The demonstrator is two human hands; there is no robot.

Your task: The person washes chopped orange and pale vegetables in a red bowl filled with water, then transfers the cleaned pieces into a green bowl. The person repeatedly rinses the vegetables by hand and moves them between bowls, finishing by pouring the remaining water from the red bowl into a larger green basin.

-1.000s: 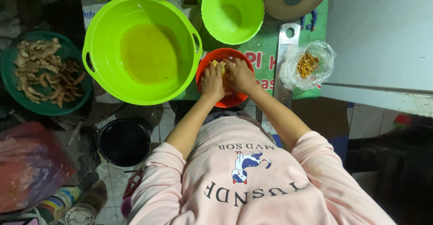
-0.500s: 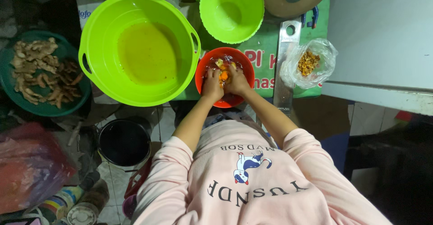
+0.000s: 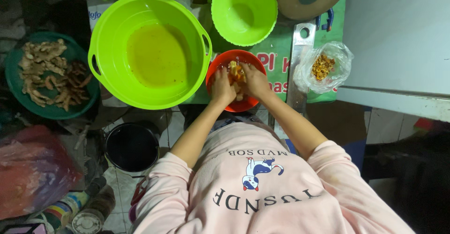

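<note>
Hands meet in the red bowl (image 3: 234, 81): left hand (image 3: 221, 87) and right hand (image 3: 254, 81) pressed together around orange pieces (image 3: 236, 72), now lifted less than a moment ago, so the kneading goes on. Beyond sit the big green tub (image 3: 150, 51) of yellow liquid and a small green bowl (image 3: 243, 11).

Seen from one head-worn camera only, looking steeply down (almost vertically), fairly near, with torso filling the lower frame.
</note>
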